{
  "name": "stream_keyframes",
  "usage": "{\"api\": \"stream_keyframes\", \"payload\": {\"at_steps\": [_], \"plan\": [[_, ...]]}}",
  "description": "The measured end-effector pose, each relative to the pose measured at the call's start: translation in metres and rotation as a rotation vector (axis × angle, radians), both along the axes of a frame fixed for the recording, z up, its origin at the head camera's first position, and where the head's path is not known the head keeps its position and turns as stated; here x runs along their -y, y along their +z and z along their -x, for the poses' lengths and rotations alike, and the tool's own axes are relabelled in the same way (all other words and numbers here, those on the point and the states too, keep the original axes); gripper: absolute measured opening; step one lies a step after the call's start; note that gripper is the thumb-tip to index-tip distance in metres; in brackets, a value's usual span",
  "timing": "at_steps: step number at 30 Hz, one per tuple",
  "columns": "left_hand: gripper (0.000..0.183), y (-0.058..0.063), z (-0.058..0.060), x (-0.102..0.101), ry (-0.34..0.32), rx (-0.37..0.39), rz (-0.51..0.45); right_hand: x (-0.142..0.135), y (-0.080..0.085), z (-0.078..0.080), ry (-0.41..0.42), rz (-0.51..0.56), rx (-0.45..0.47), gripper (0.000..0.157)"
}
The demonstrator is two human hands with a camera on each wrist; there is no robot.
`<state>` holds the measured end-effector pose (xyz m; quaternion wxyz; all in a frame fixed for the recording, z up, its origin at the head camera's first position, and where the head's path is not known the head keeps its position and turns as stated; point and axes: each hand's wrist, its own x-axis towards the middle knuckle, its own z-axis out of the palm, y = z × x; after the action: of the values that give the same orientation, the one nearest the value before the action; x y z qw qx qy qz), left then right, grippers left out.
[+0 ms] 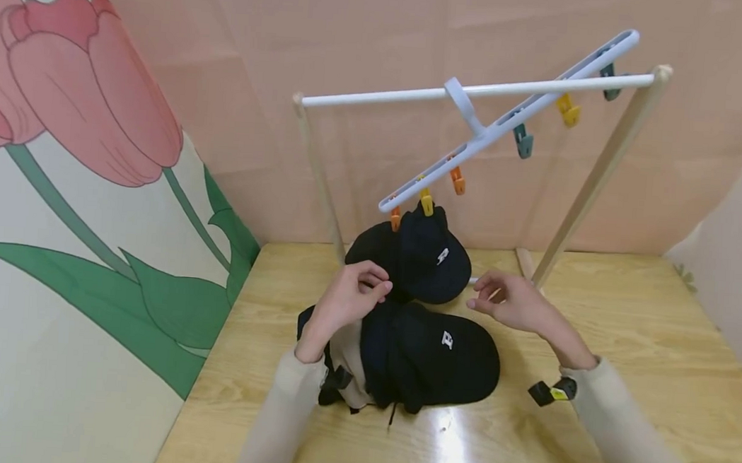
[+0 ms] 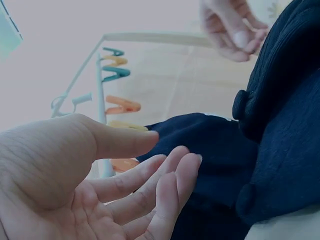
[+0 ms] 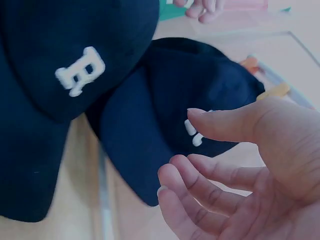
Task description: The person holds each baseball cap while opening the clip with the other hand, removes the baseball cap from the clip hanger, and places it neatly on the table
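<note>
A dark navy cap [image 1: 435, 264] with a white letter hangs from the low end of a pale clip hanger [image 1: 492, 133], held by an orange clip [image 1: 395, 219] and a yellow clip [image 1: 426, 203]. In front of it, more dark caps [image 1: 443, 356] lie on the table, with beige cloth [image 1: 347, 350] among them. My left hand [image 1: 357, 291] hovers left of the hanging cap above the caps on the table, fingers loosely bent and holding nothing. To the hanging cap's right is my right hand [image 1: 513, 300], also relaxed, thumb apart from the fingers in the right wrist view.
The hanger hooks over a white rod [image 1: 379, 97] on a wooden stand [image 1: 594, 181] and tilts down to the left. Unused clips, such as a teal clip [image 1: 523, 142], hang along it. A tulip-printed wall [image 1: 94, 172] borders the wooden table [image 1: 626, 332] on the left.
</note>
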<state>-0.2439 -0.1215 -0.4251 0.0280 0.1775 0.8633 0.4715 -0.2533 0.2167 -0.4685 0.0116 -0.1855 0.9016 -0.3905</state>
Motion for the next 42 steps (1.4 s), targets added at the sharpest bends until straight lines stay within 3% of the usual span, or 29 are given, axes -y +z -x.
{"api": "stream_keyframes", "payload": {"at_steps": [7, 15, 21, 28, 42], "plan": [[0.02, 0.008, 0.006, -0.003, 0.032, -0.07, 0.018, 0.009, 0.031, 0.006, 0.009, 0.003, -0.069, 0.027], [0.024, 0.017, 0.01, -0.004, 0.052, -0.075, -0.004, 0.025, 0.055, 0.012, -0.025, 0.068, -0.201, 0.025], [0.029, 0.023, 0.014, -0.007, 0.06, -0.085, -0.013, 0.035, 0.067, 0.022, -0.05, 0.14, -0.224, 0.032], [0.038, 0.024, 0.02, -0.013, 0.084, -0.085, -0.031, 0.043, 0.08, 0.027, -0.012, 0.159, -0.181, 0.042], [0.041, 0.028, 0.027, -0.024, 0.123, -0.175, -0.027, 0.07, 0.095, 0.037, -0.006, 0.232, -0.291, 0.055]]}}
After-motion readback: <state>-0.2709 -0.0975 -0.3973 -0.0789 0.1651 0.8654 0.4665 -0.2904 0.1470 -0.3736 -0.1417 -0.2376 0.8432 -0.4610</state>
